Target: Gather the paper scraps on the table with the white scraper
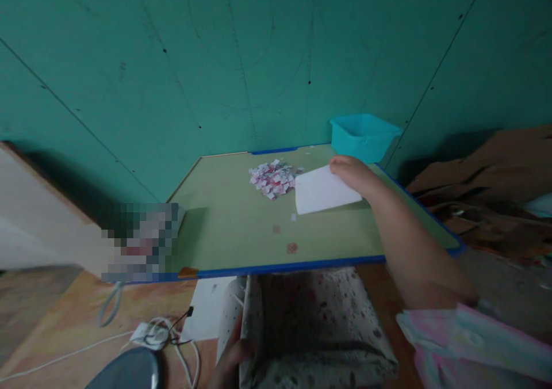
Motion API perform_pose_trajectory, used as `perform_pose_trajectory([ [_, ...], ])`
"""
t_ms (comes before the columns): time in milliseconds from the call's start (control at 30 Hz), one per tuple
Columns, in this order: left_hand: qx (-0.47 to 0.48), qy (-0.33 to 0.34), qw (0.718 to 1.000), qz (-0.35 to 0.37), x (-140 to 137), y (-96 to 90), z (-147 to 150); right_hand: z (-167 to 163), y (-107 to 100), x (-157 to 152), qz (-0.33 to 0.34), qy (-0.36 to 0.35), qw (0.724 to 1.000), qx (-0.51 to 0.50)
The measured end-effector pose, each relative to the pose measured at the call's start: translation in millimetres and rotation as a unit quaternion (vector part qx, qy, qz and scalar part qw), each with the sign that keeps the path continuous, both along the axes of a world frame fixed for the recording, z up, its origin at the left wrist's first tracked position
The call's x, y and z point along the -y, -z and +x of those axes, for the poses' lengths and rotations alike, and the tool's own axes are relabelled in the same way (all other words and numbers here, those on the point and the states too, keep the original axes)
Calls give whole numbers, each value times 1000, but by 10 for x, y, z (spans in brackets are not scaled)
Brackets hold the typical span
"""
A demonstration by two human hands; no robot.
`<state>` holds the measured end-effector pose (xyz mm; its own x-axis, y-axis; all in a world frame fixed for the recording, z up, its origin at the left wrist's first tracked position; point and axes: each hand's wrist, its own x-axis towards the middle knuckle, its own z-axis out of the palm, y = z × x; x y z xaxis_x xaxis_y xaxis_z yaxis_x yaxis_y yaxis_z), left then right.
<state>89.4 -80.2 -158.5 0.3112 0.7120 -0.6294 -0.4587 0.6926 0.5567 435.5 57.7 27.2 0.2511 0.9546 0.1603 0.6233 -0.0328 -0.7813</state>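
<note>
My right hand (pixel 348 170) is closed on the near-right edge of a white sheet of paper (pixel 325 190), which it holds over the green tabletop (pixel 233 228). Just beyond the sheet's left edge lies a heap of small pink and white paper pieces (pixel 276 179). One loose white piece (pixel 294 217) rests below the sheet. Low in the view, my left hand (pixel 233 351) grips the left side of a grey, dark-spotted open box (pixel 319 360) below the table's front edge. Its fingers are partly hidden and dim.
A turquoise plastic basin (pixel 364 138) stands at the table's back right corner, by the green wall (pixel 267 55). Cardboard (pixel 487 164) leans at the right. White cables (pixel 164 334) and a dark rounded seat-like thing (pixel 129 372) are at lower left. A pale board (pixel 47 216) stands left.
</note>
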Motion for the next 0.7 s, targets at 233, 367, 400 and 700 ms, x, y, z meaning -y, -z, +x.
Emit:
perform_pose_trajectory([
  [233, -11, 28, 999, 34, -6, 142, -59, -35, 20, -31, 88, 42, 995, -9],
  [367, -35, -59, 994, 88, 2, 198, -28, -87, 98, -79, 41, 8, 998, 39],
  [400, -52, -60, 993, 86, -19, 189, -40, -63, 106, -92, 35, 23, 998, 56],
  [700, -138, -18, 987, 77, 1, 55, -77, 46, 87, -111, 56, 81, 994, 44],
])
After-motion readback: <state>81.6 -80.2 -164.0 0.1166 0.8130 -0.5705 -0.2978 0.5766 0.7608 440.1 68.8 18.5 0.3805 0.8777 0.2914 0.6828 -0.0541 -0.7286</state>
